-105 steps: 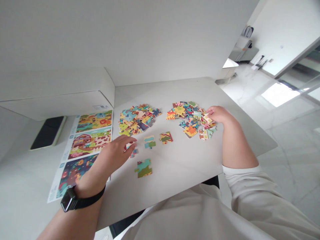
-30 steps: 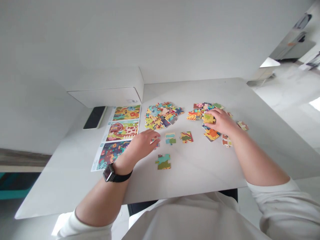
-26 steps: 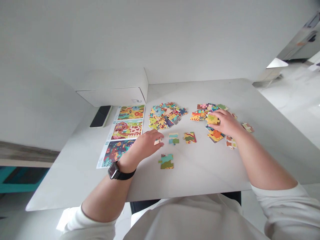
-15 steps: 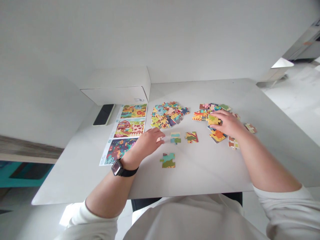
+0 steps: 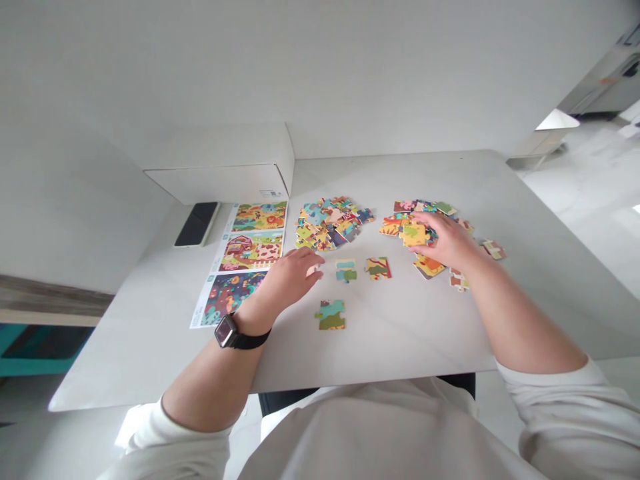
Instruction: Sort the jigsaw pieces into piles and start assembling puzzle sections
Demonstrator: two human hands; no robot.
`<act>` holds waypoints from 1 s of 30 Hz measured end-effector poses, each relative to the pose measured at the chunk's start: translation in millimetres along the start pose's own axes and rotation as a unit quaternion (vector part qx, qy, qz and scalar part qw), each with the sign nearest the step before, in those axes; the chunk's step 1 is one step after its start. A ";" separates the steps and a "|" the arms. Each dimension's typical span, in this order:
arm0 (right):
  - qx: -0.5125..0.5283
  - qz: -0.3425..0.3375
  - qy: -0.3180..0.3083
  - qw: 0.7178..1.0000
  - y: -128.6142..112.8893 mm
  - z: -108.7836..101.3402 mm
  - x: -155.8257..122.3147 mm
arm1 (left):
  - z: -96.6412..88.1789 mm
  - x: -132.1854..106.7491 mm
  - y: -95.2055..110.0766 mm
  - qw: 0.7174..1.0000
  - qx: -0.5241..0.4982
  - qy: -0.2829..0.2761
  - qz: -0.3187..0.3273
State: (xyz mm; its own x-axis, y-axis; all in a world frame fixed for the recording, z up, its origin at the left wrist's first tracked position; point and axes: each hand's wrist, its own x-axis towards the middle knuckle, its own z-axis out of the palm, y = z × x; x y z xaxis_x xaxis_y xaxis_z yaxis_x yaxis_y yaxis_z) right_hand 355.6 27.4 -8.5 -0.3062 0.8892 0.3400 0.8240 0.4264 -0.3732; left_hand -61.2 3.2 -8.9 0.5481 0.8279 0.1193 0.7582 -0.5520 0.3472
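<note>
My right hand [image 5: 445, 240] grips a yellow jigsaw piece [image 5: 414, 234] with a green patch between thumb and fingers, over the right pile of jigsaw pieces [image 5: 407, 207]. An orange and yellow piece [image 5: 429, 267] lies just below that hand. My left hand [image 5: 293, 277], with a watch [image 5: 226, 331] on its wrist, rests near the picture sheet's edge. Its thumb and fingers are apart and hold nothing. Right of it lie a blue and green piece [image 5: 346, 270] and a green piece with a red edge [image 5: 378, 268]. Nearer me is another blue and green piece [image 5: 332, 315].
A second pile of jigsaw pieces [image 5: 330, 220] lies mid-table. The sheet with three printed pictures [image 5: 253, 252] is on the left, beside a phone [image 5: 197, 224]. A white box [image 5: 220, 183] stands behind them against the wall. Loose pieces [image 5: 494, 249] lie at the right.
My right hand has drawn the yellow piece slightly left, and more of its face shows. My left hand stays in nearly the same place. The whole view has shifted a little.
</note>
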 end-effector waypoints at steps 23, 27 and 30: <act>0.127 -0.174 -0.168 0.962 -108.7 18.9 -21.2 | -11.8 -0.9 12.8 0.986 -0.070 -0.125 0.088; 0.082 -0.202 -0.194 0.956 -130.5 39.0 -33.2 | -10.8 -2.2 15.2 0.979 -0.067 -0.161 0.103; 0.047 -0.217 -0.203 0.954 -136.4 51.4 -37.7 | -7.7 -3.1 15.7 0.979 -0.049 -0.168 0.103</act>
State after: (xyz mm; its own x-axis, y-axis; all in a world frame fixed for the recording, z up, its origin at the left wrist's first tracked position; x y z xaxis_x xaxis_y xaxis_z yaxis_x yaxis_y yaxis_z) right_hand 230.2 -55.8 -14.8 -0.7835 0.6087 0.1250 0.5372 0.7646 -0.3562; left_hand -53.8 -7.2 3.4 0.7839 0.6109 -0.1105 0.5902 -0.6780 0.4382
